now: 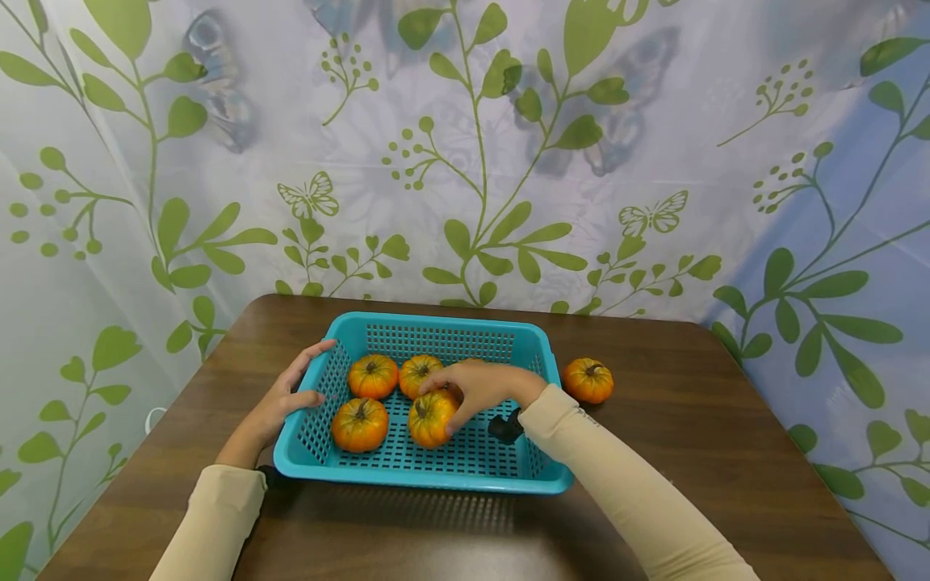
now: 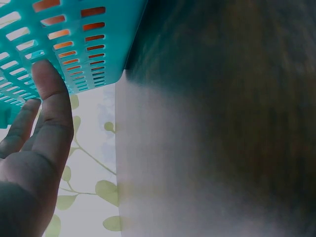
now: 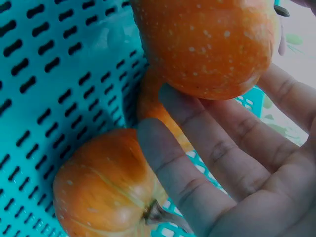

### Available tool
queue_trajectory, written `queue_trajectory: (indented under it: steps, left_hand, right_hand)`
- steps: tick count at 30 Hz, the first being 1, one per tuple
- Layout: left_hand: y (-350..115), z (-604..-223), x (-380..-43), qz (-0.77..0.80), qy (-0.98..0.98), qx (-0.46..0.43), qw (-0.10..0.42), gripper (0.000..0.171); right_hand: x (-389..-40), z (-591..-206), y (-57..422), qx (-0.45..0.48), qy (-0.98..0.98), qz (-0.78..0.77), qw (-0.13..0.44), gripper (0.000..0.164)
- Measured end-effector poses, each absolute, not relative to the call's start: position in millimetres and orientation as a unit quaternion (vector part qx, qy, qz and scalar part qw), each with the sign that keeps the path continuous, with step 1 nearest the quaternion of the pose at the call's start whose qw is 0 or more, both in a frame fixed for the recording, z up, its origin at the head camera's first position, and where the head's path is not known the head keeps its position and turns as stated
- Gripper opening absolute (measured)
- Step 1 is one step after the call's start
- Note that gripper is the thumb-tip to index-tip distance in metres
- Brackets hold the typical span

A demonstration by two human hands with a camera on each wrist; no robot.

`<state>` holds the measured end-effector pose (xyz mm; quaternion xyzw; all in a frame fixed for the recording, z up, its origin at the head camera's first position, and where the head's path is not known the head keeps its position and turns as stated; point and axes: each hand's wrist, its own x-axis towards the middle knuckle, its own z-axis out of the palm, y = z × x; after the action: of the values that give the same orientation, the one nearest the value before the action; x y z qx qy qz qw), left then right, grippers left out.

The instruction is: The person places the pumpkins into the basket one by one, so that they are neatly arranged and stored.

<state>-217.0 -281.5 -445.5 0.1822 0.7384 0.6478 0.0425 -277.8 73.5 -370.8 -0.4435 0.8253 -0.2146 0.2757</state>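
Observation:
A turquoise plastic basket [image 1: 421, 482] stands on the wooden table with several small orange pumpkins inside. My right hand [image 1: 479, 386] reaches into it and holds a pumpkin [image 1: 430, 421] between thumb and fingers. In the right wrist view, the held pumpkin [image 3: 207, 49] is against my fingertips, above another pumpkin [image 3: 106, 185]. Other pumpkins lie left and behind: one at front left [image 1: 359, 425], one at back left [image 1: 373, 376], one partly covered by my fingers [image 1: 416, 373]. At the basket's left side, my left hand [image 1: 279, 403] touches the rim; its extended fingers [image 2: 52, 98] lie along the perforated wall.
Outside the basket, to its right, one more pumpkin [image 1: 588, 381] sits on the brown table [image 1: 690, 436]. A curtain [image 1: 465, 161] with green leaves and butterflies hangs behind and around the table. Something orange shows just behind my right hand.

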Motion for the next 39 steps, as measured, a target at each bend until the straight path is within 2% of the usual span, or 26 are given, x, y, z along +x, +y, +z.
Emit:
queue_trajectory:
  steps: [22, 32, 39]
  left_hand:
    - [-281.4, -445.9, -218.2, 0.647, 0.737, 0.19, 0.039, 0.079]
    - [-280.9, -444.9, -215.6, 0.647, 0.739, 0.185, 0.043, 0.078]
    - [-281.0, -444.5, -215.5, 0.647, 0.738, 0.185, 0.044, 0.078]
  right_hand:
    - [-275.4, -392.4, 68.0, -0.403, 0.817, -0.264, 0.317, 0.07]
    - [-274.0, -401.1, 66.7, -0.395, 0.815, -0.285, 0.315, 0.071]
    - [-271.5, -404.3, 64.2, -0.396, 0.821, -0.287, 0.294, 0.071]
